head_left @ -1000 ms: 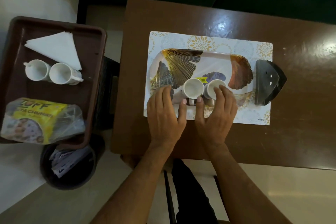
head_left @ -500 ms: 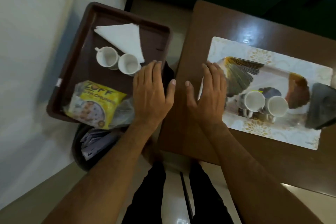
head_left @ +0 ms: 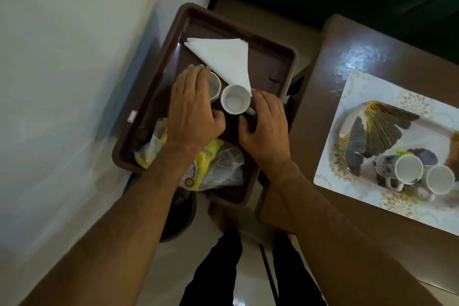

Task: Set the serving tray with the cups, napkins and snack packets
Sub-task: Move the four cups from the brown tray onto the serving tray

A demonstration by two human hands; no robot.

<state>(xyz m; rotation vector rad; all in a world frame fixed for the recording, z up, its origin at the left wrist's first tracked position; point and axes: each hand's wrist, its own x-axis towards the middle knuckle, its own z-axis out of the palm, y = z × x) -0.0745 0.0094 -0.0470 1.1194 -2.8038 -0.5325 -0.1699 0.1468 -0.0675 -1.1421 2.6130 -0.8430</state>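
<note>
Reaching into the brown tray (head_left: 285, 57), the left hand (head_left: 193, 112) curls over one white cup (head_left: 215, 85), while the right hand (head_left: 265, 126) cups loosely beside the other cup (head_left: 234, 103). Napkin (head_left: 223, 57) and snack packet (head_left: 213, 166) lie there; two cups (head_left: 409, 169) stand on the serving tray (head_left: 347, 119).

Both hands have left the patterned tray's cups and reached the brown tray (head_left: 278, 57), the left hand (head_left: 196, 112) now covering one white cup (head_left: 215, 87), the right hand (head_left: 265, 126) beside the other cup (head_left: 234, 103).

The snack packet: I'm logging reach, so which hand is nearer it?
Left. The left hand and its wrist lie over the snack packet; the right hand is just beside its upper right.
</note>
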